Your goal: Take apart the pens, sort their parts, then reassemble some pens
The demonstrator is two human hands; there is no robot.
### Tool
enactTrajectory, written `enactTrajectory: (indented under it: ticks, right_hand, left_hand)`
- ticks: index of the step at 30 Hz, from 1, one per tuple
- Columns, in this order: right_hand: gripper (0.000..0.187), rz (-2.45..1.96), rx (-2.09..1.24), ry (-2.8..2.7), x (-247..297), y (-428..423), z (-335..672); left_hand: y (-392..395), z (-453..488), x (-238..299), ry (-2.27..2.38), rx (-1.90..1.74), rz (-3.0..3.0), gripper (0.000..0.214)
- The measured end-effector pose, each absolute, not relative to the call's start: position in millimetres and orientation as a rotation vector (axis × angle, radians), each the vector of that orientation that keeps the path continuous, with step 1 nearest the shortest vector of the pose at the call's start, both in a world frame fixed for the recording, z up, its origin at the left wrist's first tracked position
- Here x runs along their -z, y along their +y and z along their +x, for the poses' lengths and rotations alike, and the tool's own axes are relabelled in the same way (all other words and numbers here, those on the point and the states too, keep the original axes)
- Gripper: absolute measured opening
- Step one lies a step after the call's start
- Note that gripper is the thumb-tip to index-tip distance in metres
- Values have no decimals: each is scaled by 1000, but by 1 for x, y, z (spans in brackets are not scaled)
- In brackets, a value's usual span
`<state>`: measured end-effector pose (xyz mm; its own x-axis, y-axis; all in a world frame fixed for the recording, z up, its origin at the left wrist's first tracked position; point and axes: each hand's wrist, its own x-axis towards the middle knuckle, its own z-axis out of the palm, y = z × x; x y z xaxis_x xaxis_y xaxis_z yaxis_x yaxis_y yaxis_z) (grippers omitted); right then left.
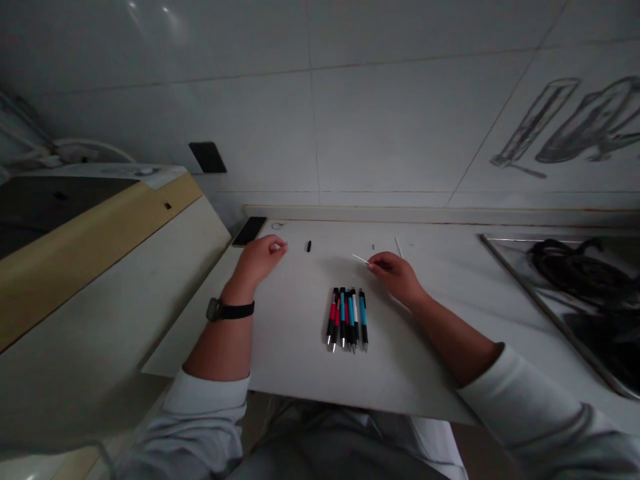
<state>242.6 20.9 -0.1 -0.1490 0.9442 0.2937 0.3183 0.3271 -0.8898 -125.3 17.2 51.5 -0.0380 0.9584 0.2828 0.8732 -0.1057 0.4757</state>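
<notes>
Several pens (347, 319) with red, blue, white and black barrels lie side by side in the middle of a white board (300, 360). My right hand (397, 275) rests on the board just behind them, its fingers pinched on a thin white refill (360, 259) that sticks out to the left. My left hand (257, 260), with a black watch on the wrist, is curled at the board's far left, fingertips closed on a small pale part I cannot make out. A small black pen piece (309, 246) lies between the two hands.
A dark phone (249, 231) lies at the far left corner of the board. Another thin white stick (398, 247) lies behind my right hand. A stove top (575, 293) with a black burner grate is on the right. A white appliance (115, 267) stands on the left.
</notes>
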Motion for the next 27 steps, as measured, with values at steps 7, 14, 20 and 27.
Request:
enactTrajectory:
  ticks: [7,14,20,27]
  right_hand:
    - [40,-872,-1331,-1028,-6,10,220]
    - [38,-762,-1395,-867,-6,-1,187]
    - [33,-825,-1399,-1004,-8,-3,190]
    - [33,-881,-1347,-1027,-8,0,197]
  left_hand:
    - [-6,9,-33,1220,-967,2008,23]
    - [-4,35,-9,1137,-1093,1839,18]
    - [-1,28,-7,1160,-1208,1800,16]
    - [1,20,-10,1168,-1167,1809,15]
